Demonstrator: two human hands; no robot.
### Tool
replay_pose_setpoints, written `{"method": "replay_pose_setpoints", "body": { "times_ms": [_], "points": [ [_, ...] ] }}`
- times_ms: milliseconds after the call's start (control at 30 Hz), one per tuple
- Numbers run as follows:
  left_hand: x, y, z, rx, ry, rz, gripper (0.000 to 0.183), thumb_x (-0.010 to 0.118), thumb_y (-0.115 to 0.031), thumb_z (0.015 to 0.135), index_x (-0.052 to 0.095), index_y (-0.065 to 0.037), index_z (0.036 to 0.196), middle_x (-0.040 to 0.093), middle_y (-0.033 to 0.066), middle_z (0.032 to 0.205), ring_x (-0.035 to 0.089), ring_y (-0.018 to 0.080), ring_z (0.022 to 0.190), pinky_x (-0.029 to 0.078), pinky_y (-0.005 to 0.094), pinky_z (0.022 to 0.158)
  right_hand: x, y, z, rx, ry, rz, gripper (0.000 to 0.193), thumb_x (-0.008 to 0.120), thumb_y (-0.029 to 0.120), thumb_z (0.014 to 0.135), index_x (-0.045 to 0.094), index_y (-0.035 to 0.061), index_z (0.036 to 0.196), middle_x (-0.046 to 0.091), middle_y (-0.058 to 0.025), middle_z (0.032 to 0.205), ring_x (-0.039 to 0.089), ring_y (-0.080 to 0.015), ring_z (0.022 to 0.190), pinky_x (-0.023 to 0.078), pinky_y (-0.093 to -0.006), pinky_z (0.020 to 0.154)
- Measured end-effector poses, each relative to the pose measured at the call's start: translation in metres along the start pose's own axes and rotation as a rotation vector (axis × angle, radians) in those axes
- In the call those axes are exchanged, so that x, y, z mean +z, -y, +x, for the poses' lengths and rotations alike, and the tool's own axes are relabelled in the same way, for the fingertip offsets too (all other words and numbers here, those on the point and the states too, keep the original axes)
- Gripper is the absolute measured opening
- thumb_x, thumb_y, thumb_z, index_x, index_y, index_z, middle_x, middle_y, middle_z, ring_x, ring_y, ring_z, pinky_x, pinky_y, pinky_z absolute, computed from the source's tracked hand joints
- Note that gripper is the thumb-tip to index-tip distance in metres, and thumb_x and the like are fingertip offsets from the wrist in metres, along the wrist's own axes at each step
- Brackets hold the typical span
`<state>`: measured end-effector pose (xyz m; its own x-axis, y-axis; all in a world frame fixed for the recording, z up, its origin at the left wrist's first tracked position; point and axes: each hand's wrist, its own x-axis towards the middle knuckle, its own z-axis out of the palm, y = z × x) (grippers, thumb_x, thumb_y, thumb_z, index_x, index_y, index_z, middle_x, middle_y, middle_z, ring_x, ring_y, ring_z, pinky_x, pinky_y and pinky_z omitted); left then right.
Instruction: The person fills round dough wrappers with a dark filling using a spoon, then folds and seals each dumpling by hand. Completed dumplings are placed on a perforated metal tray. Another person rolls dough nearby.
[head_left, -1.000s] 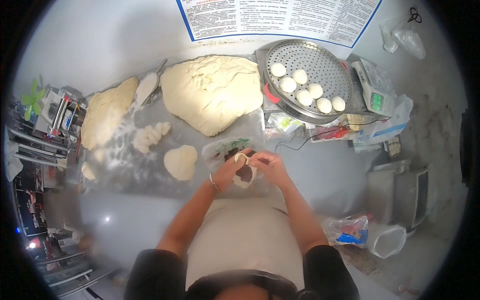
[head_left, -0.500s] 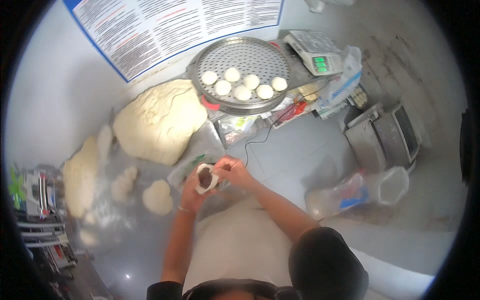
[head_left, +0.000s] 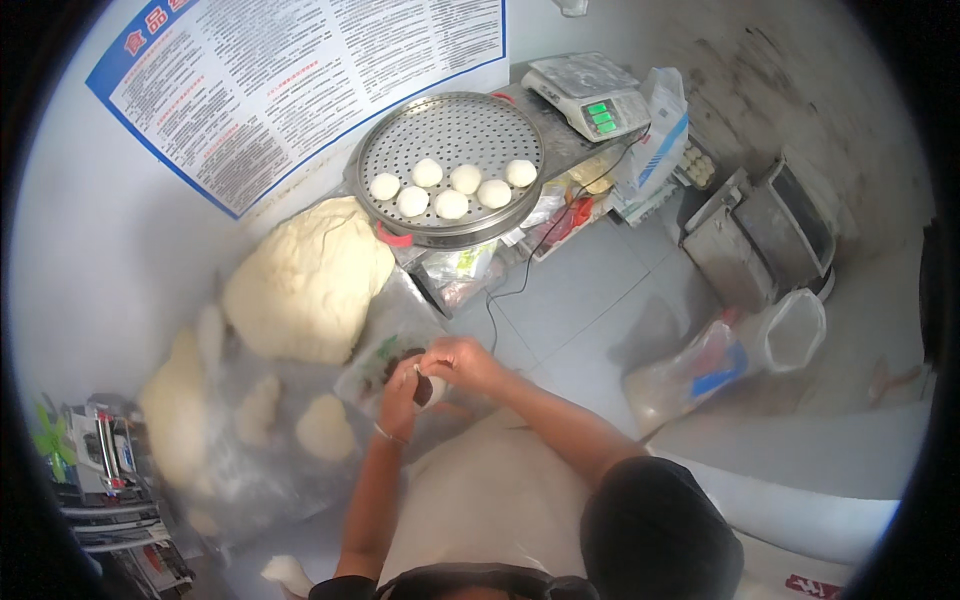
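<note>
A round of pale dough with a dark filling (head_left: 424,391) sits in my left hand (head_left: 398,402), whose fingers curl around its side. My right hand (head_left: 462,362) pinches the dough's upper edge, close to the left fingertips. Part of the dough is hidden behind the fingers. Just beyond my left hand is a bag-lined container (head_left: 362,378) with something dark in it. To the left, a flattened dough piece (head_left: 326,428) and a longer dough piece (head_left: 259,411) lie on the floury metal table (head_left: 275,490).
A large dough mass (head_left: 300,280) rests at the table's back. Behind it, a perforated steamer tray (head_left: 450,130) carries several white buns (head_left: 465,179). A scale (head_left: 590,100) stands to its right. A black cable (head_left: 520,290) hangs over the floor, where a plastic bag (head_left: 690,370) lies.
The view has shifted a little. My hands have drawn closer together at the dough, and its opening, facing up before, now appears tilted and partly covered by fingers.
</note>
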<state>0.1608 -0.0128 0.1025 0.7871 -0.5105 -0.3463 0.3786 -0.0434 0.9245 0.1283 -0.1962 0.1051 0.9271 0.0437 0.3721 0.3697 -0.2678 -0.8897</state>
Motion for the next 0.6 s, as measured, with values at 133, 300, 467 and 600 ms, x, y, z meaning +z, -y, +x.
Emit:
{"method": "replay_pose_setpoints", "body": {
  "times_ms": [133, 300, 467, 600],
  "points": [
    [-0.002, -0.008, 0.0, -0.105, 0.048, -0.035, 0.035, 0.043, -0.025, 0.097, 0.058, -0.002, 0.119, 0.059, 0.003, 0.103, 0.055, 0.0132, 0.095, 0.041, 0.0241, 0.088, -0.008, 0.022, 0.002, 0.009, -0.019, -0.034, 0.014, 0.066, 0.008, 0.081, 0.067, 0.0042, 0.095, 0.061, -0.0094, 0.079, 0.06, -0.0232, 0.069, 0.049, -0.0327, 0.067],
    [0.002, -0.023, -0.003, -0.027, 0.108, -0.167, 0.041, 0.041, -0.034, 0.098, 0.048, -0.007, 0.128, 0.06, 0.0062, 0.11, 0.06, 0.0208, 0.098, 0.054, 0.0368, 0.08, -0.017, 0.026, 0.005, 0.087, 0.015, 0.125, 0.014, 0.064, 0.008, 0.081, 0.064, 0.0028, 0.094, 0.062, -0.0112, 0.084, 0.06, -0.0284, 0.076, 0.049, -0.036, 0.07],
    [0.027, -0.007, -0.008, 0.024, -0.04, -0.538, 0.049, 0.035, -0.043, 0.099, 0.039, -0.01, 0.134, 0.054, 0.0098, 0.119, 0.055, 0.0261, 0.108, 0.052, 0.0461, 0.086, -0.001, 0.004, -0.004, 0.395, -0.101, 0.449, 0.011, 0.063, 0.006, 0.083, 0.063, 0.0026, 0.094, 0.061, -0.0086, 0.084, 0.06, -0.0249, 0.076, 0.048, -0.0332, 0.067],
    [0.032, 0.004, -0.004, 0.093, -0.159, -0.447, 0.047, 0.031, -0.041, 0.101, 0.039, -0.007, 0.133, 0.049, 0.0101, 0.122, 0.054, 0.0239, 0.107, 0.049, 0.0427, 0.09, 0.0, 0.018, -0.007, 0.068, -0.114, -0.048, 0.014, 0.063, 0.009, 0.081, 0.061, -0.0001, 0.093, 0.061, -0.0148, 0.09, 0.059, -0.03, 0.081, 0.049, -0.0366, 0.071]
  ]
}}
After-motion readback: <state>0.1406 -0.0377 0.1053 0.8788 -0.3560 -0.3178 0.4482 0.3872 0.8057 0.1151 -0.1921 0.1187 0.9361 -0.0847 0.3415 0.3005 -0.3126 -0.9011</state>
